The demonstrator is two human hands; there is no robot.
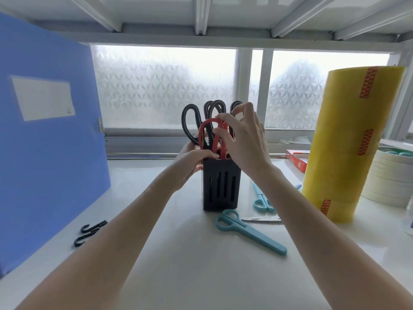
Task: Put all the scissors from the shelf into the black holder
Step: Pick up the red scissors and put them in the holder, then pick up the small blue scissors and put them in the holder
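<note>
White shelf (190, 276) under frosted window (165, 86) | black holder (221, 186) mid-shelf, black scissors (190, 121) inside | left hand (192, 162) fingers curled round holder's top | right hand (241, 139) pinches red scissors (209, 137) in holder | two teal scissors (250, 231) lie just right of holder

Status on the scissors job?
Done: black-handled scissors stand in the holder. In hand: right hand seats the red scissors; left hand steadies the holder. Left: two teal scissors on the shelf.
</note>
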